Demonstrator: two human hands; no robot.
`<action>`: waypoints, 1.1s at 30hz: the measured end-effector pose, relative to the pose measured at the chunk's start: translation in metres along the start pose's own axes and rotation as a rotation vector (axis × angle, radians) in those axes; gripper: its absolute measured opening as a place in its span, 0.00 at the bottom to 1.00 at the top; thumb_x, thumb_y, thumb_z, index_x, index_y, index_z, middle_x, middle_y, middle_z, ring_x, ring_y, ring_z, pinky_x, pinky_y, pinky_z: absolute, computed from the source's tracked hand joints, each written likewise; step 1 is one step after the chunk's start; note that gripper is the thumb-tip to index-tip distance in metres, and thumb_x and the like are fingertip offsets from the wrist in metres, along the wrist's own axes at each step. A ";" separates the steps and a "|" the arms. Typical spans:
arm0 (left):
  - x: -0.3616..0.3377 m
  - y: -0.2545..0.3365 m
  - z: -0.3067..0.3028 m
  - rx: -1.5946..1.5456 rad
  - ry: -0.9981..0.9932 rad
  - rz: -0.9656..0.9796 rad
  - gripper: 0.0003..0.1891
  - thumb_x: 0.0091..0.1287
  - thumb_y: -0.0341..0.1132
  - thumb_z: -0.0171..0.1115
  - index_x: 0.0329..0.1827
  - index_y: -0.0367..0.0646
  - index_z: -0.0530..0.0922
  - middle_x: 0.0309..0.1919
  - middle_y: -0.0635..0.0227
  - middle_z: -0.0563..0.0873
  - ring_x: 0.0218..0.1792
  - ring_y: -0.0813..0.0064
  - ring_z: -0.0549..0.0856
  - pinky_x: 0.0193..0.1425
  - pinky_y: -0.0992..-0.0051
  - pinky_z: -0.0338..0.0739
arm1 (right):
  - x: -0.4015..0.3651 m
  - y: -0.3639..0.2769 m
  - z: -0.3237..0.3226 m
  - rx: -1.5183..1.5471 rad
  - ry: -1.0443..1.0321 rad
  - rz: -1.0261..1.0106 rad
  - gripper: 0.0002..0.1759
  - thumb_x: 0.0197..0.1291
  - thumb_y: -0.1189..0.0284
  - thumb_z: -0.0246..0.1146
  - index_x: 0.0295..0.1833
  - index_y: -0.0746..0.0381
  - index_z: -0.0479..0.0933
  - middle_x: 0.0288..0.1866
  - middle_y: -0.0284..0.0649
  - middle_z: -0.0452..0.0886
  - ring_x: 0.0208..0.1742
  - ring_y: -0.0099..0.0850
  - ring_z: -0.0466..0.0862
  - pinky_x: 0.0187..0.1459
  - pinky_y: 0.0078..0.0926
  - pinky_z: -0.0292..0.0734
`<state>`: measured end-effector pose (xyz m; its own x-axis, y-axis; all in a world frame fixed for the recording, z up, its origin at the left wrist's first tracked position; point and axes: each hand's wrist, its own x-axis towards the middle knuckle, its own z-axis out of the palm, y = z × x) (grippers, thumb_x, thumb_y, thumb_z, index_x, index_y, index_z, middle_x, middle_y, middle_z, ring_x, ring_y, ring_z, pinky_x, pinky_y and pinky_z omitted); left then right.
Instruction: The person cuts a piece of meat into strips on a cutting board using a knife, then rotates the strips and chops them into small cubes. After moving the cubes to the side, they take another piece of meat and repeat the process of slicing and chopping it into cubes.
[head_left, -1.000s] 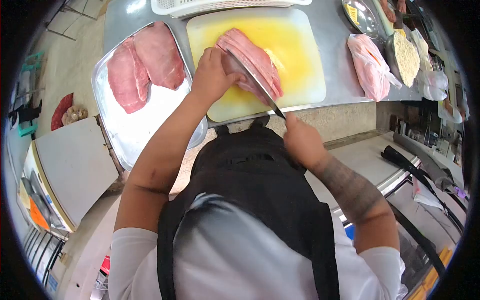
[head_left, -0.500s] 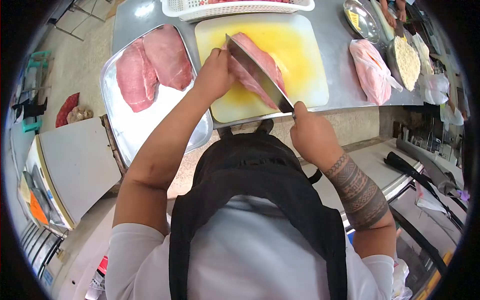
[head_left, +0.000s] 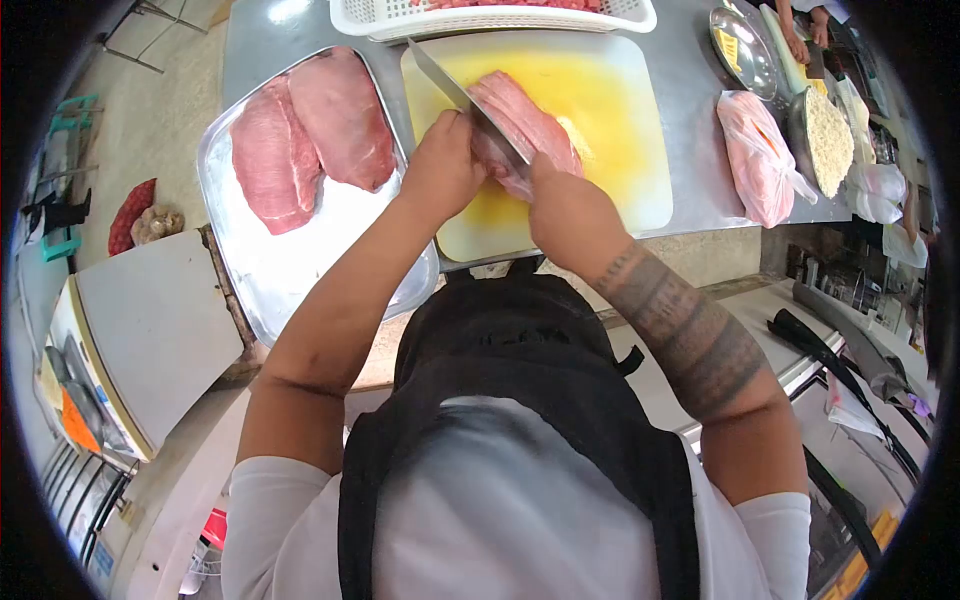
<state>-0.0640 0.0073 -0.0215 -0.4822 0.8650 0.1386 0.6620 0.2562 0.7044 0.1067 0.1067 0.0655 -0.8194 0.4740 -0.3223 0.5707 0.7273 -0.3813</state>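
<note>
My right hand is closed round the handle of a long knife, whose blade lies slantwise over a piece of pink meat. The meat rests on a yellow-stained white cutting board. At the near left side of that meat is my left hand, its fingers curled against the meat and partly hidden by the blade. Left of the board, a metal tray holds two large slabs of meat.
A white perforated basket with cut meat stands behind the board. To the right are a pink-filled plastic bag, a bowl of pale shredded food and a metal dish. Another person's hands work at the far right.
My right hand and the knife have moved left and up, so the blade tip now reaches past the board's far left edge. My left hand has shifted slightly right and down.
</note>
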 end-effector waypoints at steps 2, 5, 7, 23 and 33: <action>0.000 0.001 -0.002 0.021 -0.029 0.002 0.24 0.58 0.31 0.77 0.56 0.34 0.78 0.52 0.48 0.82 0.56 0.41 0.83 0.60 0.51 0.81 | 0.021 0.000 0.018 0.050 0.058 -0.028 0.12 0.71 0.71 0.60 0.53 0.68 0.73 0.37 0.60 0.88 0.42 0.61 0.90 0.44 0.58 0.84; -0.001 -0.007 0.001 0.049 -0.020 0.028 0.27 0.59 0.33 0.78 0.59 0.34 0.77 0.52 0.49 0.81 0.57 0.42 0.83 0.61 0.52 0.81 | 0.030 -0.001 0.017 0.059 0.081 -0.043 0.14 0.72 0.69 0.61 0.55 0.67 0.74 0.38 0.60 0.88 0.42 0.61 0.90 0.44 0.58 0.84; -0.002 -0.010 0.004 0.055 -0.009 0.022 0.28 0.60 0.34 0.79 0.60 0.34 0.76 0.52 0.49 0.82 0.57 0.43 0.83 0.61 0.53 0.81 | 0.017 -0.001 0.005 0.042 0.077 -0.067 0.14 0.72 0.69 0.62 0.56 0.67 0.73 0.38 0.60 0.88 0.42 0.61 0.89 0.45 0.59 0.84; -0.012 -0.023 0.001 -0.059 0.060 0.095 0.31 0.61 0.44 0.82 0.61 0.35 0.79 0.57 0.52 0.83 0.59 0.46 0.84 0.64 0.55 0.80 | -0.029 0.009 -0.007 -0.052 0.088 0.033 0.12 0.68 0.74 0.61 0.53 0.66 0.72 0.34 0.58 0.87 0.37 0.60 0.90 0.42 0.59 0.85; 0.003 -0.014 -0.002 0.060 -0.064 0.028 0.24 0.61 0.41 0.80 0.52 0.35 0.81 0.48 0.51 0.84 0.54 0.46 0.86 0.58 0.52 0.81 | -0.107 0.017 -0.032 -0.124 -0.009 0.104 0.12 0.64 0.75 0.63 0.50 0.63 0.71 0.33 0.56 0.87 0.36 0.58 0.89 0.38 0.57 0.84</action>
<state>-0.0759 0.0060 -0.0294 -0.4266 0.8976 0.1113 0.7087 0.2554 0.6576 0.2025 0.0845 0.1211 -0.7552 0.5460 -0.3626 0.6412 0.7303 -0.2358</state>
